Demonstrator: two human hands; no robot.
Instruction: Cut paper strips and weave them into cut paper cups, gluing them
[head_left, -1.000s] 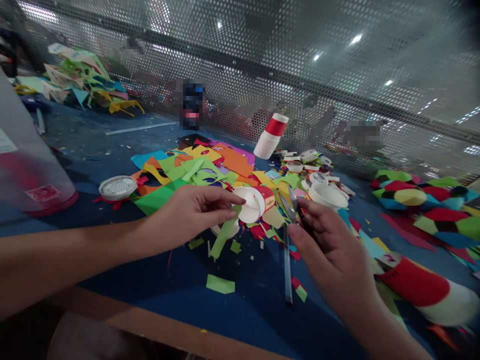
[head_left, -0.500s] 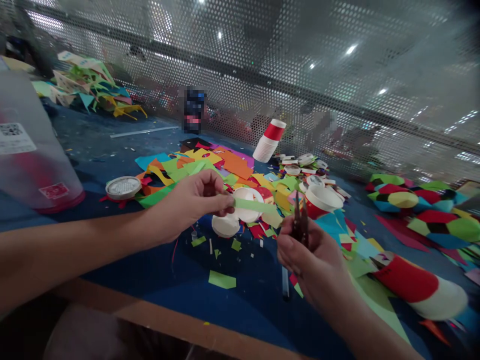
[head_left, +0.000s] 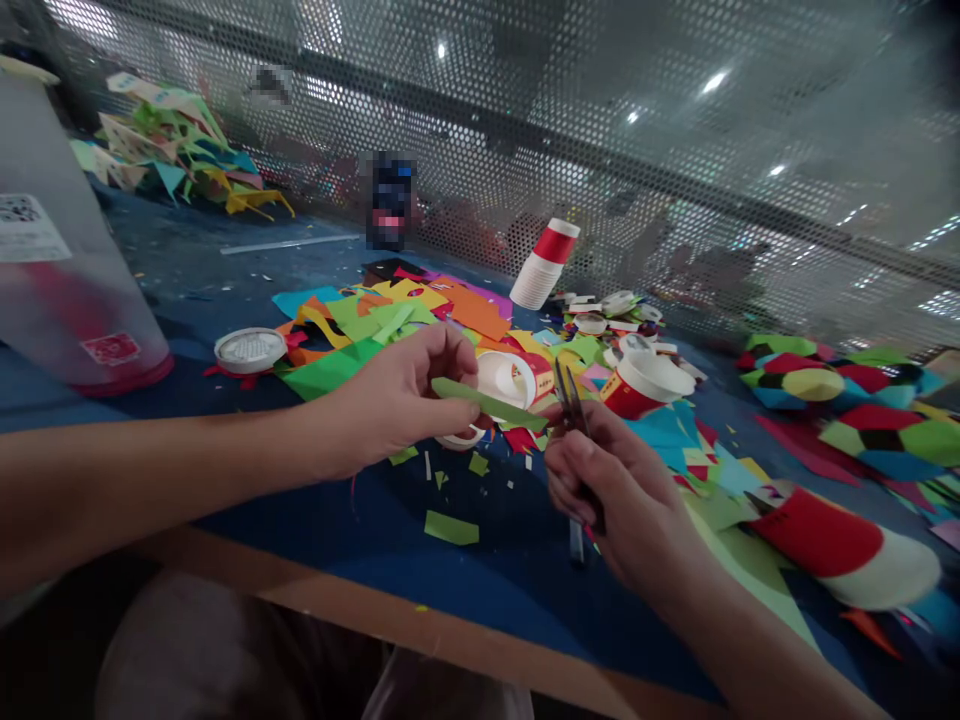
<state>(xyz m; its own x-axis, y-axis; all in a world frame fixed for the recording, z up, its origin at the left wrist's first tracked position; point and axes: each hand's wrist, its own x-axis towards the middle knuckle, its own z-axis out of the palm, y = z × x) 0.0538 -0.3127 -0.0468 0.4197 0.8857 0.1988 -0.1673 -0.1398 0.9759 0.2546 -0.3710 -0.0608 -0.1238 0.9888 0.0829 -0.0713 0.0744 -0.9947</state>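
Observation:
A light green paper strip stretches between my two hands. My left hand pinches it near its left end, thumb in front. The fingers of my right hand are wrapped round a pair of scissors whose blades point up, slightly apart; the handles are mostly hidden in the palm. The right fingertips touch or nearly touch the strip's right end. Behind the strip a paper cup lies on its side. A loose green paper piece lies below on the blue table.
A frosted cup stands at left, beside a round lid. Coloured paper scraps spread across the middle. Stacked paper cups lean behind them. At right lie a red-and-white cup and patchwork paper shapes. Perforated metal panels border the back.
My right hand has moved slightly left, bringing its fingertips to the strip's right end. The strip now slopes down to the right, with more of its left end showing. The view has shifted slightly.

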